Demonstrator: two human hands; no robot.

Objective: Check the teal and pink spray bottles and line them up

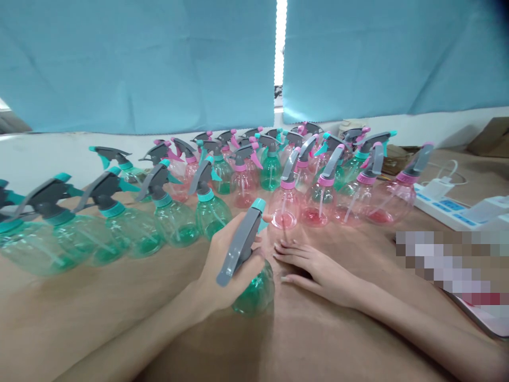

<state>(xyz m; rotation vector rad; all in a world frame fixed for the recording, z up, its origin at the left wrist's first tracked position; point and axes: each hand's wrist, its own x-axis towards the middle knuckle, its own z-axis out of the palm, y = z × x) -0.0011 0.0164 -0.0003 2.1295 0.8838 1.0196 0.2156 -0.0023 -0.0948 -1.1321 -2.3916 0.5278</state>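
Note:
My left hand [226,260] is wrapped round the neck of a green spray bottle [254,294] with a grey trigger head and teal nozzle, tilted slightly on the brown table [191,345]. Palm down on that table, my right hand [306,265] lies flat with its fingers stretched out, holding nothing. Just beyond my right fingertips stands a pink spray bottle [284,209]. A row of green spray bottles [177,223] runs off to the left behind my left hand. Part of the held bottle's neck is hidden by my fingers.
More pink and green spray bottles [242,180] crowd the back of the table. On the right are a white power strip [449,209] with plugs and a blurred-out flat device [457,281]. Cardboard [491,138] sits far right; blue curtains [139,63] hang behind.

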